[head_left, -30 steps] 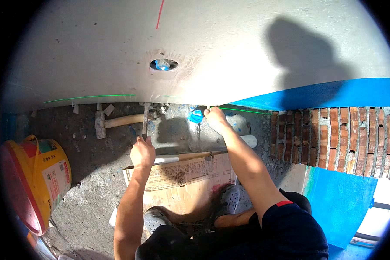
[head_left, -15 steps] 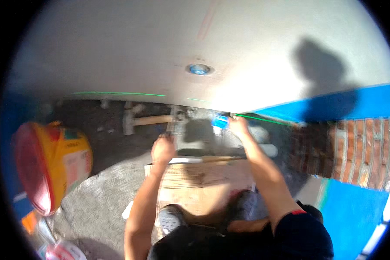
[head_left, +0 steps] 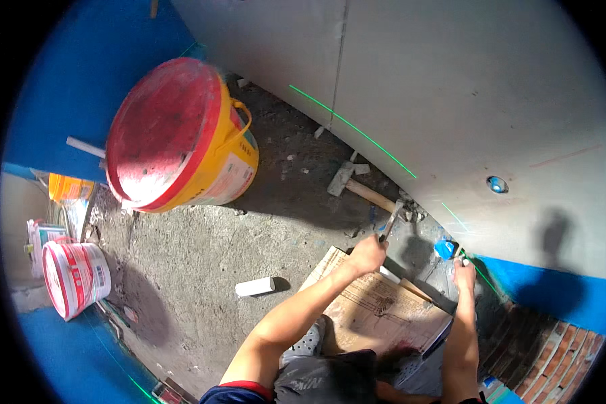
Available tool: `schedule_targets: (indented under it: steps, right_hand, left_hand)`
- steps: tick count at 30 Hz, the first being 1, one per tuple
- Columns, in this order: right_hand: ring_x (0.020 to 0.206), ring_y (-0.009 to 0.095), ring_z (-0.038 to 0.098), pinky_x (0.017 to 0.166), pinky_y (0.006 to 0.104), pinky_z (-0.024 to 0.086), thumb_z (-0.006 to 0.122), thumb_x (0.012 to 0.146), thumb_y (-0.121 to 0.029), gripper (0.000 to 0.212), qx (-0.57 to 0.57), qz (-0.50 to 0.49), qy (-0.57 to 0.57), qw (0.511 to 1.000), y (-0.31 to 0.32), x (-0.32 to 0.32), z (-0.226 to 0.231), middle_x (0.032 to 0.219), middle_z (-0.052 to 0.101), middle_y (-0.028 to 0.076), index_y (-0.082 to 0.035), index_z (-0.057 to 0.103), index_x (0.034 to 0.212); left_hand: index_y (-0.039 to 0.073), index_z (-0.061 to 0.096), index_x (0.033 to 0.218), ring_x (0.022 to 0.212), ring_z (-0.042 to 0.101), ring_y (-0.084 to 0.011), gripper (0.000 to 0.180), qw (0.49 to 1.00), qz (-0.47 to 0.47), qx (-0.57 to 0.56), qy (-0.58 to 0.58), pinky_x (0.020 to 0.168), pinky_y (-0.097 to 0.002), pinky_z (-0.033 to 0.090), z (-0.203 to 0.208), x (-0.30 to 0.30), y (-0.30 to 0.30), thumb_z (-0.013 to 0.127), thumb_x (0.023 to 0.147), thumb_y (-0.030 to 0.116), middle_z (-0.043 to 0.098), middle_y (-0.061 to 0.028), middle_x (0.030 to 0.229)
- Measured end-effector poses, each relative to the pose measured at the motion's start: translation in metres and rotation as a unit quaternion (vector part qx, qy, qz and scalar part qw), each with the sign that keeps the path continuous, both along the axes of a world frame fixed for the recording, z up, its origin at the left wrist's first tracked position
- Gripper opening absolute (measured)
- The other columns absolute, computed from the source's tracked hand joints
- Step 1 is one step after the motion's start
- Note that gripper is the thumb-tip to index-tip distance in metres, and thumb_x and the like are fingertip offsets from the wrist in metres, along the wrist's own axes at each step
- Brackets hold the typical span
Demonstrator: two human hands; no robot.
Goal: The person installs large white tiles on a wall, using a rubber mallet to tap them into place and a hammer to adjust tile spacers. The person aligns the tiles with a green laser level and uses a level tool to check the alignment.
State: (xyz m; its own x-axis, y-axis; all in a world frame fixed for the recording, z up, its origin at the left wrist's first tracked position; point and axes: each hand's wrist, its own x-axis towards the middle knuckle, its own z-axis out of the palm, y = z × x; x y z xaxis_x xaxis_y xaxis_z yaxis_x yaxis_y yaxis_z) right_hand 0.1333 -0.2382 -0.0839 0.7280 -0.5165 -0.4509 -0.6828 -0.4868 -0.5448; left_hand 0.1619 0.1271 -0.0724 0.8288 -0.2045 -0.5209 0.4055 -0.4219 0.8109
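Note:
My left hand is closed around a thin metal tool that points up toward the base of the grey wall panel. My right hand grips a small blue object held against the wall's lower edge, where a green laser line runs. A hammer with a wooden handle lies on the concrete floor just beyond the left hand. Both forearms reach out over a sheet of cardboard.
A yellow bucket with a red lid stands at upper left. A white bucket sits far left. A short white tube lies on the floor. Blue-painted wall and brickwork are at right. A round blue-rimmed hole shows in the panel.
The view has swung sharply to the left, so the buckets and floor now fill the left side. Both hands stay at the wall's lower edge with the same things in them.

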Motion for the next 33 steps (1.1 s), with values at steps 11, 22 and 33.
schedule_targets:
  steps: [11,22,33]
  right_hand:
    - [0.074,0.022,0.061,0.071,0.0368,0.048,0.053,0.097,-0.049,0.051,0.125,0.244,-0.027,0.961,0.195,0.011,0.074,0.088,0.068,0.01,0.0,0.066,0.1]
    - [0.097,0.04,0.063,0.085,0.0439,0.047,0.057,0.092,-0.044,0.051,-0.007,0.223,0.076,0.972,0.172,-0.048,0.051,0.098,0.066,0.025,0.004,0.061,0.109]
    - [0.096,0.045,0.062,0.083,0.0489,0.047,0.061,0.091,-0.04,0.046,-0.023,0.194,0.129,0.972,0.181,-0.051,0.057,0.1,0.065,0.027,0.003,0.056,0.106]
  left_hand:
    - [-0.003,0.053,0.114,0.098,0.065,-0.0386,0.047,0.972,-0.196,-0.108,0.071,0.083,-0.0463,0.051,0.093,-0.029,0.008,0.057,0.093,0.039,0.067,-0.0264,0.099]
    - [-0.002,0.062,0.102,0.096,0.063,-0.0417,0.02,0.879,0.249,0.24,-0.329,0.079,-0.0487,0.053,-0.005,0.205,0.121,0.064,0.086,0.011,0.065,-0.0219,0.103]
    - [0.0,0.066,0.09,0.093,0.063,-0.0402,0.016,0.877,0.05,0.256,-0.404,0.08,-0.0462,0.053,0.013,0.247,0.151,0.063,0.074,0.003,0.065,-0.0232,0.091]
